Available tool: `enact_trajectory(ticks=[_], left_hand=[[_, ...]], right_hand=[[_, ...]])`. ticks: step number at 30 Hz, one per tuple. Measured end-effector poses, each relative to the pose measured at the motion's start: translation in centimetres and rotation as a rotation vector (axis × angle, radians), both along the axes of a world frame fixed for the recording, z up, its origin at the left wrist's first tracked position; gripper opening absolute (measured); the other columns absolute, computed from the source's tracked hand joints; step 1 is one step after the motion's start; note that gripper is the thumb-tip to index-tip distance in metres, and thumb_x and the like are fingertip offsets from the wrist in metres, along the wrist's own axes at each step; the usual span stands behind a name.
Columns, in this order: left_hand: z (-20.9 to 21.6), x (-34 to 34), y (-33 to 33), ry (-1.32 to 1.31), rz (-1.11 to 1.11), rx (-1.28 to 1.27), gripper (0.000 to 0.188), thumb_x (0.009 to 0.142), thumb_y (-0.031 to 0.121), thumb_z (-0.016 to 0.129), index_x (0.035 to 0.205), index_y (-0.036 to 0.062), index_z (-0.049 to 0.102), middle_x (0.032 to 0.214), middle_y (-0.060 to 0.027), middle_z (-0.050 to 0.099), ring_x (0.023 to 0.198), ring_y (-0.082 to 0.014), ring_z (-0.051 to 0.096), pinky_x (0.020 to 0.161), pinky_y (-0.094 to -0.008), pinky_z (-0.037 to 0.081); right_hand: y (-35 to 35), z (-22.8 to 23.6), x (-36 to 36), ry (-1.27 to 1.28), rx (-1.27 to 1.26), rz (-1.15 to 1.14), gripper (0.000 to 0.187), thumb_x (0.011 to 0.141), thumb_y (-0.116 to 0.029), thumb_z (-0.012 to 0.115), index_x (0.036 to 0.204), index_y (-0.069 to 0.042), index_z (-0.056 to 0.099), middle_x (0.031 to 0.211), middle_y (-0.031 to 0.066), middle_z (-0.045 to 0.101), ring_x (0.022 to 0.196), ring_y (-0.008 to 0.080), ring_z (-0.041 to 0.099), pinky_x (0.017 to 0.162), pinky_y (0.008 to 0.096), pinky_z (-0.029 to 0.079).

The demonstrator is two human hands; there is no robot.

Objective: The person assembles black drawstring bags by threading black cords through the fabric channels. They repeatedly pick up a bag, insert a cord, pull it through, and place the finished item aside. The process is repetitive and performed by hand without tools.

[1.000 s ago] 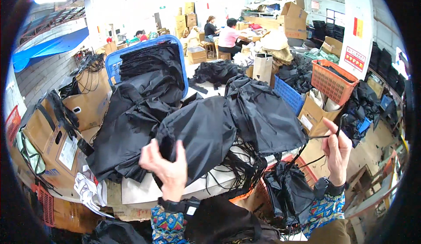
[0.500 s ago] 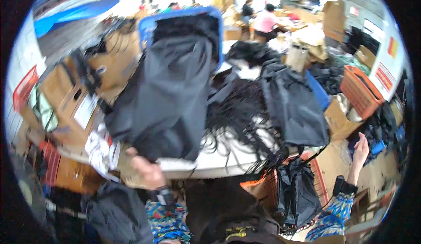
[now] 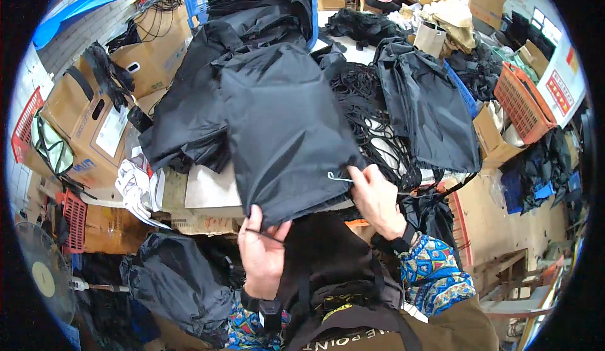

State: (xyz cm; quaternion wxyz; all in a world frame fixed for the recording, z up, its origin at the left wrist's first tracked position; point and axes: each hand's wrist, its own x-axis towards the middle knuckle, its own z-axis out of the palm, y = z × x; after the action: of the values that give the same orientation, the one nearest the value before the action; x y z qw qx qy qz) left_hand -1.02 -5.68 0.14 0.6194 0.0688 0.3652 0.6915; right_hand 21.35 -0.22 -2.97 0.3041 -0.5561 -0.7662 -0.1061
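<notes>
A flat black fabric bag [image 3: 287,124] lies in front of me, its near edge reaching past the table's front. My left hand [image 3: 261,253] grips its near left corner, thumb on top and fingers curled under, with a dark cord across the fingers. At the near right corner is my right hand [image 3: 378,203], closed on a thin metal wire hook [image 3: 339,177]. The hook's bent tip rests over the fabric, and its thin shaft shows beyond the hand. Whether that hand also pinches the bag is hard to tell. More black fabric [image 3: 189,111] is heaped behind and left.
Behind stands a blue crate [image 3: 313,10] of stacked black fabric. Black cords [image 3: 362,95] and another black bag pile [image 3: 428,111] lie to the right. Cardboard boxes [image 3: 85,127] stand left, an orange basket [image 3: 523,102] right. A fan [image 3: 44,278] is low at left.
My right hand has come in from the far right to the bag's corner, where the hook now shows. My left hand has moved right onto the near left corner. My view tilts lower.
</notes>
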Motion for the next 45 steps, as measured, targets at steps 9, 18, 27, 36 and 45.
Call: enact_trajectory(ticks=[9,18,27,36,45], left_hand=[[-4.3,-3.7,0.0,0.285,-0.286,-0.034,0.02,0.086,0.005,0.058,0.105,0.0076,0.056,0.097,-0.0036,0.063,0.077,-0.0153,0.063,0.053,-0.0288,0.054],[-1.4,13.2,5.0,0.374,-0.651,0.392,0.035,0.089,0.003,0.053,0.122,0.0054,0.045,0.105,-0.0076,0.058,0.087,-0.0161,0.061,0.061,-0.028,0.058],[-6.8,24.7,7.3,-0.328,-0.832,0.016,0.02,0.087,-0.008,0.044,0.106,-0.0013,0.049,0.098,-0.0096,0.053,0.088,-0.02,0.057,0.084,-0.0401,0.056],[-6.6,26.2,8.7,-0.318,-0.64,-0.01,0.017,0.091,-0.001,0.044,0.107,-0.0003,0.051,0.105,-0.0131,0.06,0.083,-0.0233,0.064,0.072,-0.0328,0.058],[-14.0,20.2,0.1,0.755,-1.095,0.684,0.041,0.093,0.018,0.05,0.129,0.0065,0.035,0.099,-0.0208,0.06,0.093,-0.0353,0.062,0.078,-0.0423,0.049]], right_hand=[[-3.1,3.3,4.5,0.018,-0.11,-0.015,0.034,0.068,-0.002,0.062,0.1,-0.014,0.062,0.081,0.0068,0.049,0.062,0.0255,0.056,0.051,0.0368,0.047],[-7.8,13.2,12.1,0.09,0.57,-0.399,0.031,0.069,0.006,0.065,0.098,-0.004,0.069,0.078,0.0037,0.046,0.069,0.0155,0.049,0.061,0.0253,0.04],[-15.5,16.4,24.8,0.451,0.453,-0.579,0.027,0.095,-0.011,0.041,0.106,-0.003,0.063,0.095,0.0037,0.057,0.081,0.0126,0.05,0.075,0.0274,0.042],[-4.8,14.4,22.4,0.647,0.242,-0.342,0.025,0.096,-0.015,0.049,0.097,0.006,0.063,0.094,0.009,0.058,0.082,0.0161,0.065,0.073,0.0256,0.054],[16.6,-1.2,24.8,0.544,0.234,-0.168,0.014,0.091,-0.006,0.053,0.1,-0.004,0.063,0.093,0.0082,0.059,0.084,0.0166,0.061,0.075,0.0283,0.049]])
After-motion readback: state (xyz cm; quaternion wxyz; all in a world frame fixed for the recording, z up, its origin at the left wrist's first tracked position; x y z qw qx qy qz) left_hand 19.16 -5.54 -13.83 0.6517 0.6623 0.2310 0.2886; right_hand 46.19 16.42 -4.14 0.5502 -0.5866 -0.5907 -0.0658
